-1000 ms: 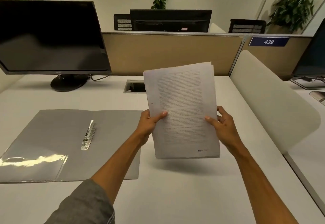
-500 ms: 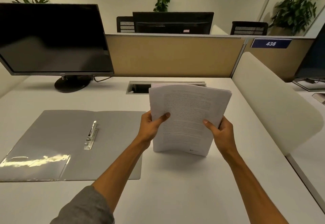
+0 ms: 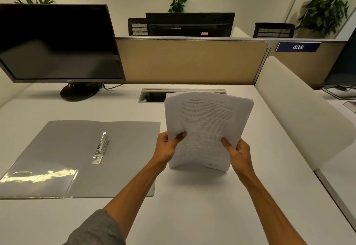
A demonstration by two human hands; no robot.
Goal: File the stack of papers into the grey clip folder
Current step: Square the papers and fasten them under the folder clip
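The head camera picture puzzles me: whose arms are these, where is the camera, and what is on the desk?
No machine here: a person wears a wide-angle camera on the head, looking forward and down, so you see their own arms. The left hand and right hand grip a stack of papers by its sides, standing it on its bottom edge on the white desk, thumbs across the printed front page. To the left lies the grey clip folder, open flat, its metal clip along the middle, empty. A dark monitor stands behind it.
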